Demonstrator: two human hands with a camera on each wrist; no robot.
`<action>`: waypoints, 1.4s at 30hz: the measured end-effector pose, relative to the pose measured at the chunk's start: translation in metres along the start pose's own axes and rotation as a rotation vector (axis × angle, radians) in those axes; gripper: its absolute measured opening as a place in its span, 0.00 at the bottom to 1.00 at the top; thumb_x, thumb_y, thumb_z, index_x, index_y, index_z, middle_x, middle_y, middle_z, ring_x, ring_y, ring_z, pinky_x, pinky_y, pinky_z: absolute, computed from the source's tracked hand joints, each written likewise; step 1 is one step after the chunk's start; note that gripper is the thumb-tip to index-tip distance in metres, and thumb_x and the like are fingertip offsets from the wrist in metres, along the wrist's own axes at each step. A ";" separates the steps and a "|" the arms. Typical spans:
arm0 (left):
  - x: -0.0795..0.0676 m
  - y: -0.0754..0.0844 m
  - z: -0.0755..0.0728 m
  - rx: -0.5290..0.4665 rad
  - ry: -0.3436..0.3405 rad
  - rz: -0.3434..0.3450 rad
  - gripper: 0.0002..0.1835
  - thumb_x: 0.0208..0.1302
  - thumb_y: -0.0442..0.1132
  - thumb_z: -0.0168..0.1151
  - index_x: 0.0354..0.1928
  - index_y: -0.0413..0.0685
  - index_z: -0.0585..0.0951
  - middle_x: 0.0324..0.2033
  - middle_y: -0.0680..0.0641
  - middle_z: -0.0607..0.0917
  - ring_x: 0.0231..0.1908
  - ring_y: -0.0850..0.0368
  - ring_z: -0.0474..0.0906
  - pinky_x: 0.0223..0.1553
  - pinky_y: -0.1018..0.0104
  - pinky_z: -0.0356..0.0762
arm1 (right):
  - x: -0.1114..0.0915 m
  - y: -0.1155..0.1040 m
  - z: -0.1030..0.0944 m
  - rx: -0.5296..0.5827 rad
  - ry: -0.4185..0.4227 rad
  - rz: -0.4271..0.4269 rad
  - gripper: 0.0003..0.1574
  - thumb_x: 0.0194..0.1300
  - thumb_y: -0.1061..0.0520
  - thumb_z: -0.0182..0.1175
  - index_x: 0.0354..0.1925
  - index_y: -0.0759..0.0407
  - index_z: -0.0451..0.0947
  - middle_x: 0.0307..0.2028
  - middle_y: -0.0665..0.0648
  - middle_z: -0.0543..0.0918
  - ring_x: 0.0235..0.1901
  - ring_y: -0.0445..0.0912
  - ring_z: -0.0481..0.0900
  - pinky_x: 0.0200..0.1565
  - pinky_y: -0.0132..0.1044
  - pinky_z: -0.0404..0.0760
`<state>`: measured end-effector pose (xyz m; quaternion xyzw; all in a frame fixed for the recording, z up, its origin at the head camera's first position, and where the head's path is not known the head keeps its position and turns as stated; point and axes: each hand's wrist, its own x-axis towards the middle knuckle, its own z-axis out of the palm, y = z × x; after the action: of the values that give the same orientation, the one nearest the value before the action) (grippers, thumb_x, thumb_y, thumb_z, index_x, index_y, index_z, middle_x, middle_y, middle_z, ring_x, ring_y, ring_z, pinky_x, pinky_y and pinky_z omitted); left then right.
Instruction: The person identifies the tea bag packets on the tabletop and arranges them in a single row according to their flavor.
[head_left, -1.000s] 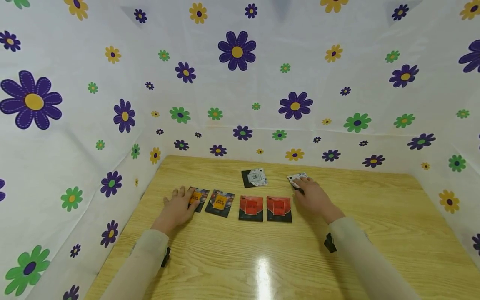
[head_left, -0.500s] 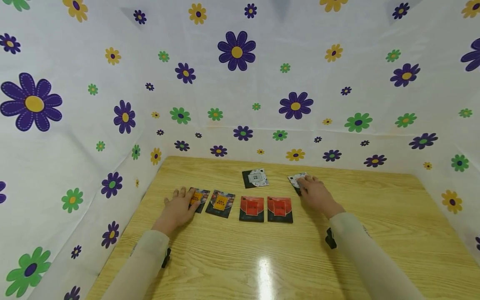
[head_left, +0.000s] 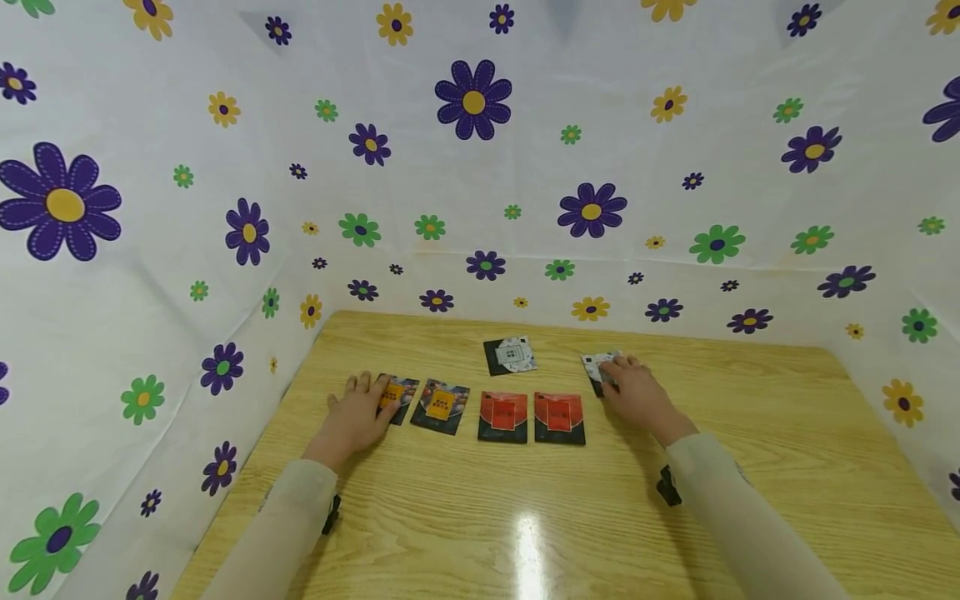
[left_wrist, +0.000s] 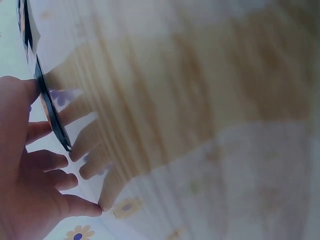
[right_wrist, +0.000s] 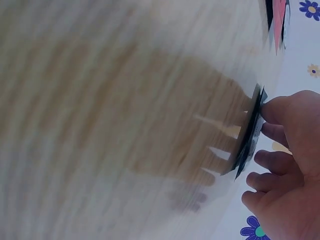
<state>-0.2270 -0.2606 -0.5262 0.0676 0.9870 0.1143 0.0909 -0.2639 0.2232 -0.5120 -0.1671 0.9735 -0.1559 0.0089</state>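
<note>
My left hand (head_left: 356, 417) rests at the left end of a row of small flat packets. Its thumb and forefinger touch an orange-labelled dark packet (head_left: 401, 396), partly covered by the fingers. In the left wrist view that packet (left_wrist: 52, 112) lies flat, edge-on, with the other fingers spread beside it. At the back right, the fingertips of my right hand (head_left: 643, 398) press on a white-and-black packet (head_left: 592, 365), its right part hidden. The right wrist view shows this packet (right_wrist: 248, 135) on the tabletop, with thumb and forefinger against it.
Between the hands lie another orange-labelled packet (head_left: 441, 408), a red packet (head_left: 503, 417) and a second red packet (head_left: 559, 418). Behind them is a tilted white-and-black packet (head_left: 512, 356). A flower-patterned white sheet (head_left: 420, 183) encloses the glossy wooden table (head_left: 435, 517).
My right hand has slid the white-and-black packet slightly to the right and nearer to me. The left hand and the other packets have stayed in place.
</note>
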 end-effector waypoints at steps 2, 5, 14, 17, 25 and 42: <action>0.000 0.000 0.000 0.000 -0.001 0.001 0.37 0.85 0.58 0.44 0.84 0.44 0.56 0.80 0.24 0.52 0.80 0.21 0.46 0.68 0.12 0.48 | -0.003 -0.001 0.000 -0.002 0.003 -0.001 0.27 0.78 0.59 0.54 0.69 0.73 0.74 0.68 0.81 0.74 0.70 0.80 0.66 0.71 0.74 0.64; 0.000 -0.001 0.001 0.007 0.000 0.003 0.38 0.85 0.58 0.44 0.84 0.44 0.56 0.80 0.24 0.52 0.80 0.21 0.46 0.68 0.13 0.48 | -0.008 -0.002 0.000 -0.009 0.005 0.006 0.27 0.78 0.59 0.56 0.68 0.72 0.75 0.66 0.79 0.76 0.70 0.79 0.68 0.71 0.73 0.65; -0.001 0.001 -0.001 0.001 0.011 0.010 0.37 0.85 0.57 0.45 0.84 0.43 0.57 0.80 0.24 0.53 0.79 0.21 0.47 0.68 0.13 0.48 | -0.026 -0.003 0.000 -0.040 0.015 -0.006 0.26 0.78 0.58 0.58 0.66 0.72 0.77 0.63 0.76 0.80 0.69 0.79 0.69 0.70 0.73 0.66; -0.002 0.001 -0.001 0.001 0.014 0.011 0.37 0.85 0.57 0.45 0.84 0.42 0.57 0.80 0.24 0.53 0.79 0.21 0.47 0.68 0.13 0.48 | -0.034 -0.005 -0.001 -0.032 0.018 -0.007 0.26 0.78 0.57 0.58 0.66 0.72 0.77 0.62 0.77 0.80 0.69 0.79 0.69 0.70 0.73 0.66; -0.003 0.002 -0.001 -0.004 0.018 0.013 0.37 0.85 0.57 0.45 0.84 0.43 0.57 0.80 0.23 0.53 0.79 0.21 0.46 0.69 0.13 0.47 | -0.051 -0.010 -0.001 -0.045 0.013 -0.005 0.26 0.78 0.57 0.57 0.67 0.71 0.76 0.63 0.76 0.80 0.69 0.79 0.68 0.70 0.74 0.65; -0.003 0.002 0.001 0.004 0.017 0.007 0.37 0.85 0.57 0.44 0.84 0.43 0.56 0.80 0.23 0.53 0.79 0.21 0.47 0.69 0.13 0.47 | -0.073 -0.021 -0.003 -0.085 0.028 -0.003 0.25 0.78 0.55 0.60 0.65 0.69 0.79 0.60 0.74 0.83 0.67 0.78 0.71 0.69 0.74 0.67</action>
<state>-0.2234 -0.2594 -0.5259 0.0704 0.9877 0.1132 0.0821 -0.1887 0.2292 -0.5048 -0.1664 0.9791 -0.1167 -0.0119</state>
